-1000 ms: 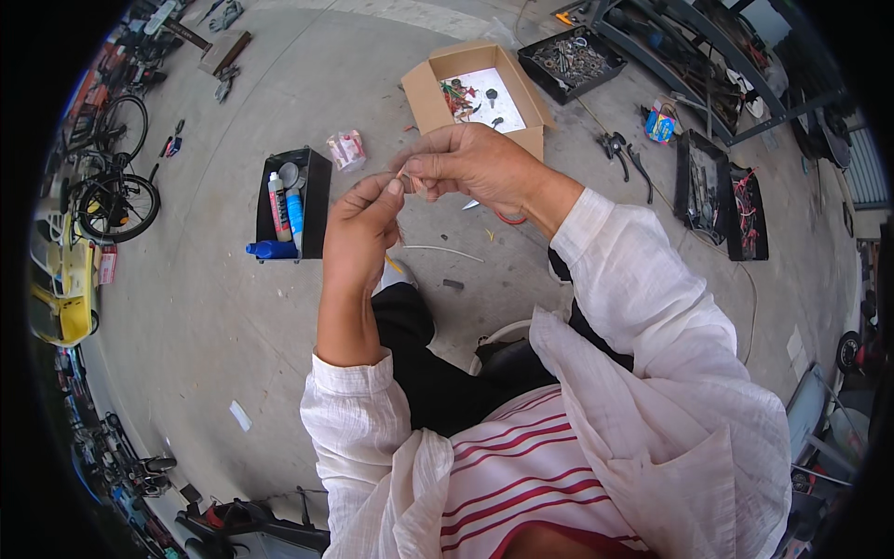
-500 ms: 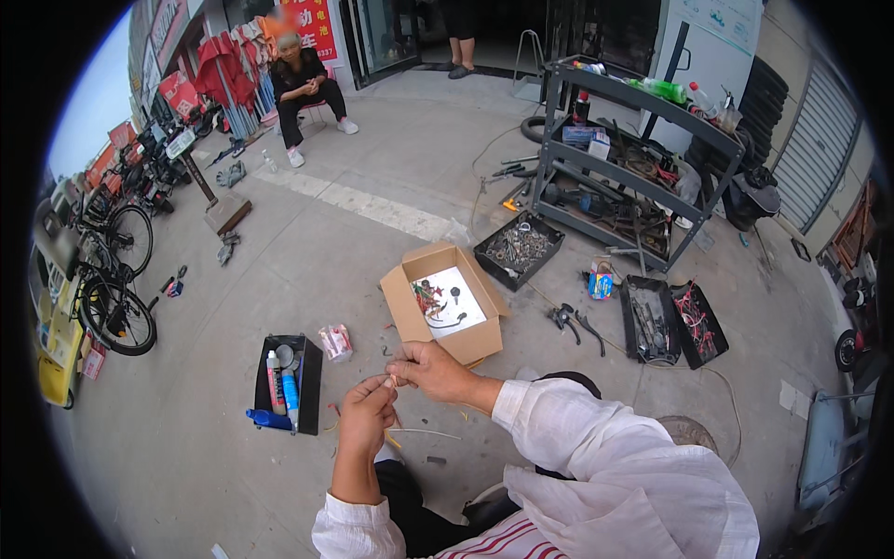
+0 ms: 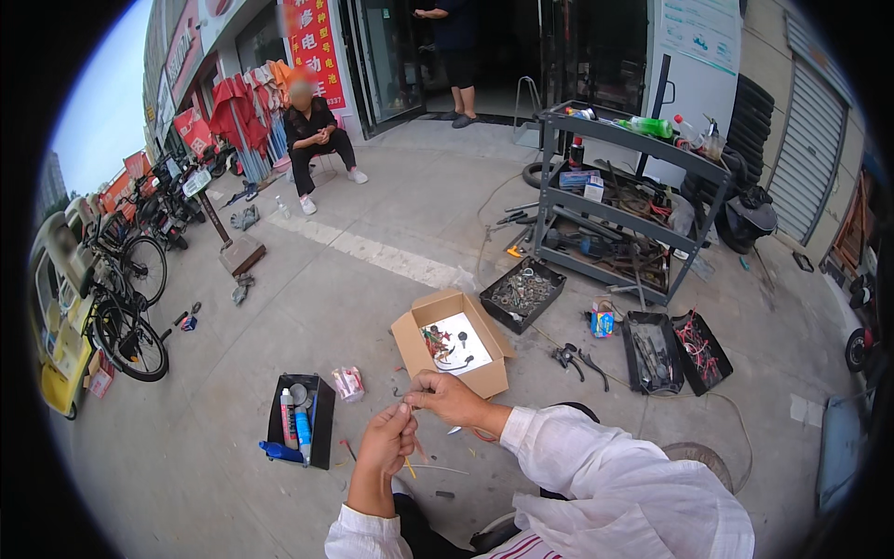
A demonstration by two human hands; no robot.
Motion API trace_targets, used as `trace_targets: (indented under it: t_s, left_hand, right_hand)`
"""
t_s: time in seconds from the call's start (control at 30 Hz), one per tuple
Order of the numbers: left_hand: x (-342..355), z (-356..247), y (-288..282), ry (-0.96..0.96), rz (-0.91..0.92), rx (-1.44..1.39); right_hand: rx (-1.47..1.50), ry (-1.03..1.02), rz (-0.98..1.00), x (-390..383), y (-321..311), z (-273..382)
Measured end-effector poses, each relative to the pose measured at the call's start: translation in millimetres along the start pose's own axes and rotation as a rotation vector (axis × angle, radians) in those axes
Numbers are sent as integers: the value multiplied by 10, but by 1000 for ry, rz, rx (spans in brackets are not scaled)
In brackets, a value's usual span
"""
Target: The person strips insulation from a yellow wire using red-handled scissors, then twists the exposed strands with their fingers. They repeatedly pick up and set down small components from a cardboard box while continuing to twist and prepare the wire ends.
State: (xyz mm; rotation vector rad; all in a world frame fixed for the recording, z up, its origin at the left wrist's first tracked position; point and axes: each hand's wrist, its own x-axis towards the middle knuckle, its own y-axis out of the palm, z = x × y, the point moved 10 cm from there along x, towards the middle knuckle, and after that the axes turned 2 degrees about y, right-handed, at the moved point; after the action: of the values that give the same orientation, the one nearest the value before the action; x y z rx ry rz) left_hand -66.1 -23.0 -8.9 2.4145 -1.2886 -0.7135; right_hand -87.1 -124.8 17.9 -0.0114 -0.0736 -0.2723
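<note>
Both hands meet in front of the person's chest, low in the view. The left hand (image 3: 386,443) is closed, pinching a thin wire (image 3: 416,449) with a short yellow end that hangs just below its fingers. The right hand (image 3: 452,399) is closed too, its fingertips pressed on the upper end of the same wire, touching the left hand's fingers.

Over the last second the head has lifted: the view earlier looked nearly straight down at the hands and lap, and now takes in the pavement, the metal shelf cart (image 3: 622,200) far right, and a seated person (image 3: 315,140) far left. The hands have kept the same pinch on the wire throughout, so the work on it goes on unbroken.

Just beyond the hands lies the open cardboard box (image 3: 454,340) of small parts; to the near left stands a black tray (image 3: 300,421) with tubes.
</note>
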Motion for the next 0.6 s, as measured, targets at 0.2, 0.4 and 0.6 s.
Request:
trace_targets:
  t_s: [0.2,0.4,0.6]
  left_hand:
    - [1,28,3,-37,-2,54]
    - [29,21,20,-16,21,-8]
    - [-3,83,112,-79,128,-78]
  right_hand:
    - [-23,-35,114,-14,17,13]
    - [10,39,246,-34,44,54]
    - [67,-12,310,-62,64,105]
